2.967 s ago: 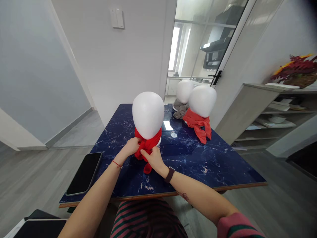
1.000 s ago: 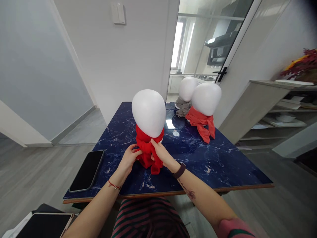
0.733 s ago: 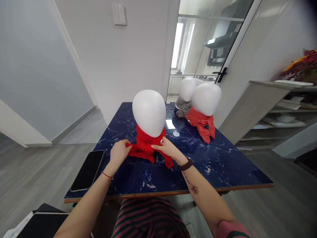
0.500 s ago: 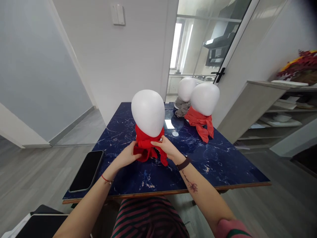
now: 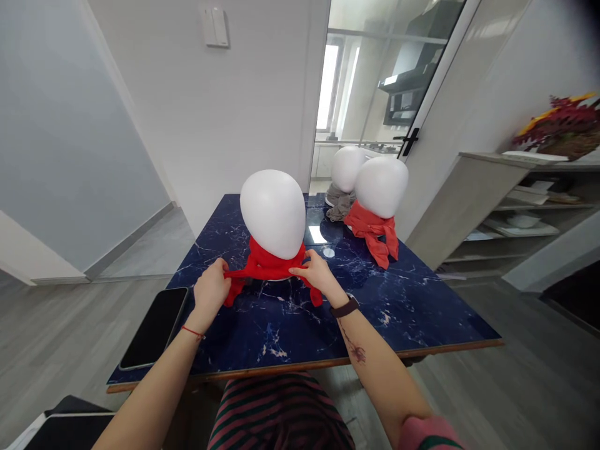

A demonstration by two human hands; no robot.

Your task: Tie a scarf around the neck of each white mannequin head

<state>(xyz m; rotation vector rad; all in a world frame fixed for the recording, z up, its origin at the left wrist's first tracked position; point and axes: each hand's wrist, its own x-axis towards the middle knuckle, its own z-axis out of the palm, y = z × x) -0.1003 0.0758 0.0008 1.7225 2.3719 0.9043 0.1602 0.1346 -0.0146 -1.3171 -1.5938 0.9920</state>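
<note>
A white foam mannequin head (image 5: pixel 273 212) stands on the dark blue marble table (image 5: pixel 375 306), with a red scarf (image 5: pixel 262 265) round its neck. My left hand (image 5: pixel 212 291) pinches the scarf's left end and holds it out to the left. On the other side, my right hand (image 5: pixel 317 273) pinches the right end, which hangs down past my fingers. Both ends are pulled apart and the scarf is stretched across the front of the neck.
A second white head (image 5: pixel 381 186) with an orange-red scarf (image 5: pixel 374 234) stands at the back right, and behind it a third head (image 5: pixel 345 167) with a grey scarf. A black phone (image 5: pixel 152 327) lies at the table's left edge. Shelves (image 5: pixel 520 219) stand right.
Three seconds ago both hands were together at the scarf's front below the head. They have since drawn apart, each pulling one scarf end sideways, and the scarf is now stretched out.
</note>
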